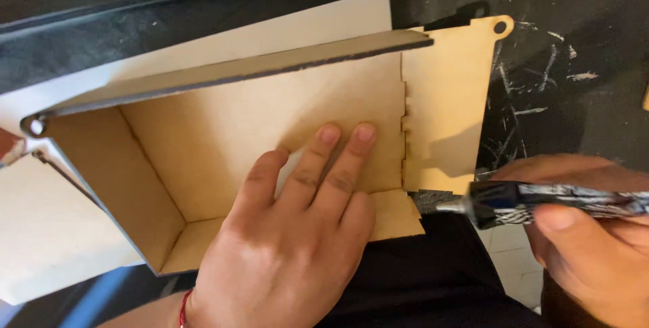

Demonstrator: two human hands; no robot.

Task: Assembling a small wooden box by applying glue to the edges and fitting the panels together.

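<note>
The dark surface (pixel 574 64), scratched and flecked with white marks, carries a pale sheet (pixel 54 233) and, on top of it, the wooden box (pixel 223 132).

The box is an open, part-built shell of thin light-brown board with dark, burnt-looking edges. Its long axis runs from lower left to upper right across the view. One long wall stands along the far side, a short wall closes the left end, and a flat end panel (pixel 449 98) with a notched edge and a small holed tab lies at the right end.

The left hand (pixel 291 247) rests flat inside the box, fingers extended and close together, pressing on the inner floor. It holds nothing. A red thread sits at its wrist.

The right hand (pixel 588 233) lies just right of the box, closed around a dark pen-like tool (pixel 541 203). The tool lies nearly horizontal, its metal tip pointing left and touching or almost touching the lower right corner of the box. The right hand is nearer that corner.
</note>
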